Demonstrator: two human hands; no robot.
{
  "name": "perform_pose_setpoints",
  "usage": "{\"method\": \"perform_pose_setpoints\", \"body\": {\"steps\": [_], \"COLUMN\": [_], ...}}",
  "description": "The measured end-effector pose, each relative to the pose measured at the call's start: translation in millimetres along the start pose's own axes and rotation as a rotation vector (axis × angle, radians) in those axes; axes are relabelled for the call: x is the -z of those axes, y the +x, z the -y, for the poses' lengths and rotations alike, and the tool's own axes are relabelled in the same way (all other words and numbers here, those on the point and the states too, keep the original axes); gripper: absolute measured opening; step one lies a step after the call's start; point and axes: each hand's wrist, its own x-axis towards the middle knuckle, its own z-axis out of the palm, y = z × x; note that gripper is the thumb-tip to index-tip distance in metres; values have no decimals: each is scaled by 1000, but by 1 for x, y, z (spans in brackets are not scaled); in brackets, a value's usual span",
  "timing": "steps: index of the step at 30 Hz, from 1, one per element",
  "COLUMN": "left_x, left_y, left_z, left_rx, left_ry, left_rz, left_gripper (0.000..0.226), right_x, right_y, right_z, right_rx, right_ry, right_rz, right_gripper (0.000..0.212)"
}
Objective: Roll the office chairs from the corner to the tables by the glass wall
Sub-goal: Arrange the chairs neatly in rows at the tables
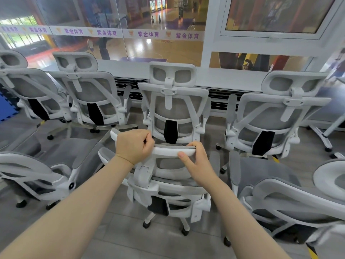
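Note:
A white-and-grey mesh office chair (168, 186) stands right in front of me, back toward me. My left hand (133, 145) grips the top rim of its headrest (169, 151) from above, fingers curled over it. My right hand (194, 161) holds the same rim at its right end, thumb on the near face and fingers wrapped behind. Straight ahead another chair (174, 107) faces the long white table (224, 78) that runs along the glass wall (130, 25).
Several matching chairs line the table: two at the left (89, 94) (28, 90) and one at the right (276, 113). More chairs crowd me at near left (37, 171) and near right (291, 199). A blue mat (6, 107) lies far left. Grey floor shows between the chairs.

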Motion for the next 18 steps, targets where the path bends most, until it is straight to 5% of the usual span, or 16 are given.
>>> {"method": "perform_pose_setpoints", "body": {"steps": [18], "left_x": [12], "left_y": [-10], "left_z": [-22], "left_rx": [87], "left_ry": [41], "left_rz": [47], "left_gripper": [33], "right_x": [11], "right_y": [1], "right_z": [2], "right_rx": [2], "right_ry": [31], "right_rz": [115], "right_gripper": [40]}}
